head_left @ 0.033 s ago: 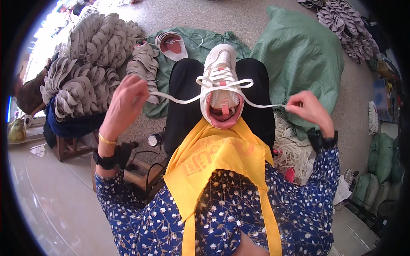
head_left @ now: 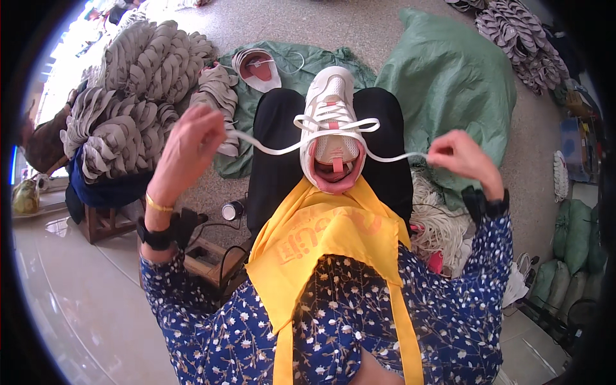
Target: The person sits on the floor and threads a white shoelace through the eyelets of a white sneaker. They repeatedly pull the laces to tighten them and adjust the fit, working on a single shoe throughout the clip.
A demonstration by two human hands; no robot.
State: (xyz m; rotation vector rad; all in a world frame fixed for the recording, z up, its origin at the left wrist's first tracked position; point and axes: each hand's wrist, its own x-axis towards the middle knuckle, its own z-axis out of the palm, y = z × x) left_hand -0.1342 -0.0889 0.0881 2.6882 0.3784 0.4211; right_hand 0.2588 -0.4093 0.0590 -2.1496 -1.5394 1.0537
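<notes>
A white sneaker [head_left: 332,93] with a pink lining rests between my knees, its toe pointing away from me and its heel toward me. Its white shoelace [head_left: 335,133] is tied in a bow over the tongue, with one loop to each side. To the left of the shoe, my left hand [head_left: 191,151] is closed by one loose end of the lace. The other end runs to the right, pinched between the fingertips of my right hand [head_left: 463,160]. Both hands are held up, apart from the shoe.
A yellow apron [head_left: 327,224] covers my lap. Stacked grey shoe pieces [head_left: 151,61] stand at the left, above a wooden stool [head_left: 106,221]. A large green sack [head_left: 452,96] lies at the right, near a heap of white laces [head_left: 436,221]. A shoe upper [head_left: 260,70] lies beyond my knees.
Both hands have shifted slightly farther from me, and the left moves a little to the left. The shoe and bow stay in place.
</notes>
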